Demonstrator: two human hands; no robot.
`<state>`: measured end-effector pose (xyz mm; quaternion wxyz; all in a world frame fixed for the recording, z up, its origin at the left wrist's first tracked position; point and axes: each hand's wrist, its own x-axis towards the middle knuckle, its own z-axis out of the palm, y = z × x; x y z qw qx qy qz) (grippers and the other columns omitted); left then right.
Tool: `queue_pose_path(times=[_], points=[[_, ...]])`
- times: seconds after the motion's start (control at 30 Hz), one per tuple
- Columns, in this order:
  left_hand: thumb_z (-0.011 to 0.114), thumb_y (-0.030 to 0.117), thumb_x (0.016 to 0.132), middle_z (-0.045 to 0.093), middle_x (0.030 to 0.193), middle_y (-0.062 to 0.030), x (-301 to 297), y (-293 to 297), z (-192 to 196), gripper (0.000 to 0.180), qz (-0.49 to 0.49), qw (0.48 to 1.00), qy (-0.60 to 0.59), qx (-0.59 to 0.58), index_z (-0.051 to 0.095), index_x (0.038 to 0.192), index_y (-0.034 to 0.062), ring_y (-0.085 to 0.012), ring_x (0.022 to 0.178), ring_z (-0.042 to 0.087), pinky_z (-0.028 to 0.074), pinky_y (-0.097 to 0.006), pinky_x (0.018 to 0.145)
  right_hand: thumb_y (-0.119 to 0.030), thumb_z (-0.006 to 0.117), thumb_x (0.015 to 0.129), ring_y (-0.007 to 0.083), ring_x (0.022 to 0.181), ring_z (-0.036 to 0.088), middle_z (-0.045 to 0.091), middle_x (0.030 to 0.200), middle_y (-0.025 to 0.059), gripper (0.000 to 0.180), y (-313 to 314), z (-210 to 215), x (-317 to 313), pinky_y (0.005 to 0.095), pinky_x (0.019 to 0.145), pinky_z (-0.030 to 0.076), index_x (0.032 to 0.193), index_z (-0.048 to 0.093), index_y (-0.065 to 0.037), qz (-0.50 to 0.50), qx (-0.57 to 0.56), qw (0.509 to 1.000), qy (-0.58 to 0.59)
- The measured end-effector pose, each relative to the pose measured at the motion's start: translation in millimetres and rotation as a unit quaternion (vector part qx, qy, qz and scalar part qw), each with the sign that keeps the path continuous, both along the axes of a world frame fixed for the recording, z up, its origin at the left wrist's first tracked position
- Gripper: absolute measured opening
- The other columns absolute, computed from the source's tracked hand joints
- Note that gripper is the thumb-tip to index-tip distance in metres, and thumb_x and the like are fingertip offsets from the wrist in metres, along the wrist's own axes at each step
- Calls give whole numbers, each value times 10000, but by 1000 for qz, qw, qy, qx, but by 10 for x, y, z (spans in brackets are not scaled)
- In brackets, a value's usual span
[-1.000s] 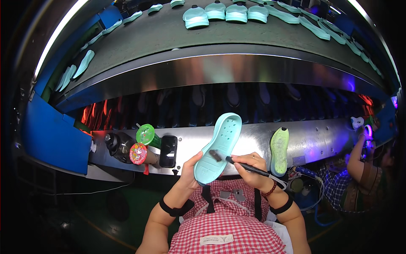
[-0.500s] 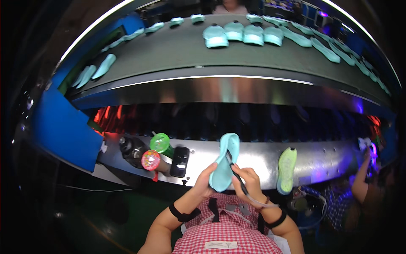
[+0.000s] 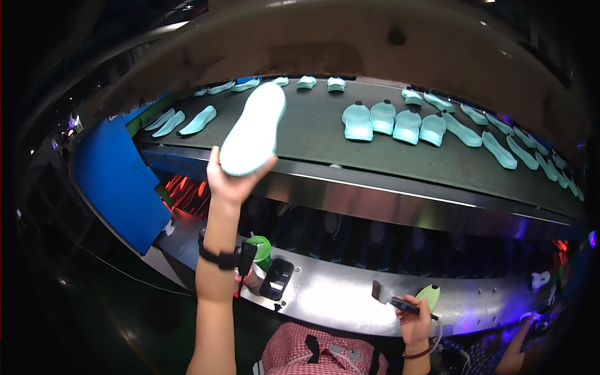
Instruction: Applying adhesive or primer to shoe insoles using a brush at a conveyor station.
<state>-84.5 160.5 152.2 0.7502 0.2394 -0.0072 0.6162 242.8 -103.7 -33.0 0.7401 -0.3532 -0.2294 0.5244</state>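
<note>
My left hand (image 3: 234, 181) is stretched far out and grips a mint-coloured shoe sole (image 3: 255, 128) by its lower end. The sole stands tilted up, above the near edge of the dark conveyor belt (image 3: 300, 134). Low on the right, my right hand (image 3: 417, 322) is closed round a black pen-shaped tool (image 3: 405, 305) with a pale cord. Just beyond that hand a lime-green sole (image 3: 429, 296) lies on the metal bench (image 3: 337, 300), partly hidden by the fingers. A small brown block (image 3: 376, 289) rests left of the tool's tip.
Several mint soles (image 3: 407, 128) lie along the belt, grouped at right and spaced out at left. A black phone (image 3: 277, 279) and a green-lidded cup (image 3: 260, 249) stand by my left forearm. A blue panel (image 3: 119, 187) flanks the bench; another person's arm (image 3: 515, 350) shows at lower right.
My left hand has carried the mint sole from the bench up and left to the belt. My right hand, still holding the tool, has parted from it and moved right. The view has shifted.
</note>
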Motion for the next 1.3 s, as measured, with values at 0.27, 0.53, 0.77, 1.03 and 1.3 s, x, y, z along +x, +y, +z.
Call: queue_pose_path(times=[0.27,0.53,0.77,1.03,1.3], points=[[572,351,772,395,1221,-243,1427,726,-279,680,370,659,593,279,281,1310,54,-322,1155,379,278,-410,979,-91,543,814,215,735,567,572,985,188,236,-96,-437,111,272,658,475,1016,515,29,-56,-39,997,43],[626,304,722,530,969,-185,1822,606,-120,393,449,357,733,366,541,961,4,-317,896,518,440,-406,759,37,576,718,155,755,548,596,923,121,221,-204,-262,152,232,639,439,939,567,22,-116,-71,991,-11],[566,137,742,540,945,-105,1340,-60,-360,197,460,767,397,207,541,884,4,-194,944,496,380,-277,812,8,579,744,159,786,554,598,883,107,186,-93,-192,231,263,738,430,928,576,40,-124,-57,991,-2],[560,131,721,565,968,-160,773,-902,-1122,464,-98,961,259,8,425,1125,-51,-253,883,578,488,-365,769,40,589,741,157,799,565,595,876,114,194,-177,-193,229,243,758,450,931,568,75,-120,-55,991,34],[605,413,714,445,1207,-190,1048,-1572,-2588,754,-343,901,245,-103,313,1264,-13,-337,1115,440,316,-487,963,15,610,737,151,817,583,619,886,118,187,27,-74,64,242,777,453,918,592,56,-20,-49,995,-82]])
